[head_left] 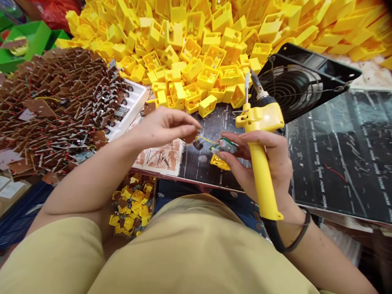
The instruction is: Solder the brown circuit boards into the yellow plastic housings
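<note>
My left hand is closed in a pinch on a small brown circuit board, mostly hidden by the fingers. A dark round part hangs by it, and thin yellow wires run across to a green circuit board. That green board sits between the thumb and fingers of my right hand. The same hand also holds a yellow soldering gun, its tip pointing up and away from the boards. Below the green board, a yellow plastic housing lies on the black bench mat.
A large heap of yellow housings spreads across the back. Brown boards pile up in a white tray at left. A black fan stands behind the soldering gun. More yellow pieces sit below the bench edge. A red wire lies right.
</note>
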